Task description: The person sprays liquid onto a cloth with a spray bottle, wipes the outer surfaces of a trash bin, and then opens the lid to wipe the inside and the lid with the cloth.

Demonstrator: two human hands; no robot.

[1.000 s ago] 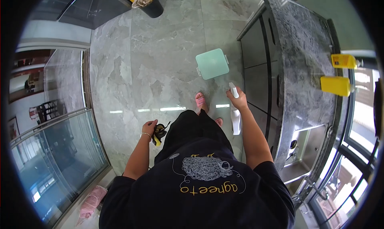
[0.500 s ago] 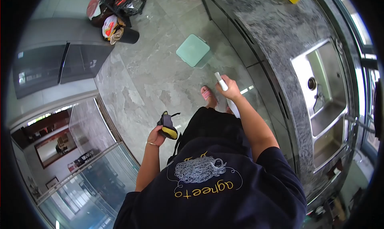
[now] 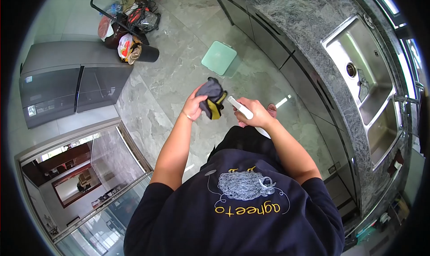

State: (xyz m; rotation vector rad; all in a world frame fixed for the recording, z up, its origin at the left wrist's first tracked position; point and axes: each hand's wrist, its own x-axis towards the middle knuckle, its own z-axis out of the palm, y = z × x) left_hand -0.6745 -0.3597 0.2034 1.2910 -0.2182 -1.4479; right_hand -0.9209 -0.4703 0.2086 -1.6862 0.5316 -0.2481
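In my left hand (image 3: 193,104) is a crumpled grey cloth with yellow parts (image 3: 210,96), the fingers closed on its near side. My right hand (image 3: 256,113) is wrapped around a white spray bottle (image 3: 242,109). The bottle's nozzle end points toward the cloth, with a small gap between them. Much of the bottle's body is hidden behind my right hand and forearm. Both hands are held in front of my waist, above the tiled floor (image 3: 174,72).
A light green stool (image 3: 219,58) stands on the floor ahead. Sink basins (image 3: 376,72) are set in the grey stone counter (image 3: 309,27) at right. A dark trash bin (image 3: 148,53) stands by grey cabinet doors (image 3: 53,90) at left, near a glass door (image 3: 103,224).
My left hand has moved forward and right, bringing the cloth close to the bottle. The cloth looks more spread out. My right hand has shifted slightly down, still holding the bottle.
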